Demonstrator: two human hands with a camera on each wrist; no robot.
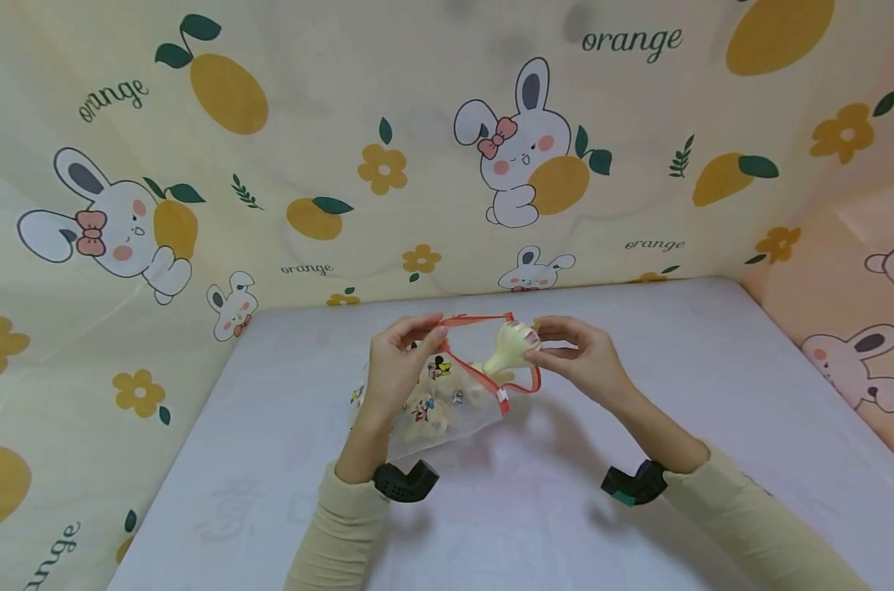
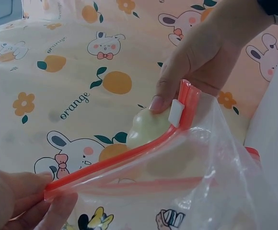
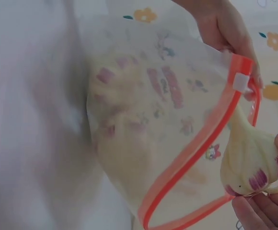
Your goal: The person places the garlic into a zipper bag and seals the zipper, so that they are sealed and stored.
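I see the left hand [image 1: 396, 365] pinch the bag [image 1: 454, 423] by its rim [image 1: 476, 376], likely to hold it apart; the right hand [image 1: 585, 355] pinches the garlic [image 1: 514, 345] by its fat end, stem left at the opening.

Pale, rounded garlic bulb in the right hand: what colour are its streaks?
Purple; the garlic bulb shows best from the right wrist.
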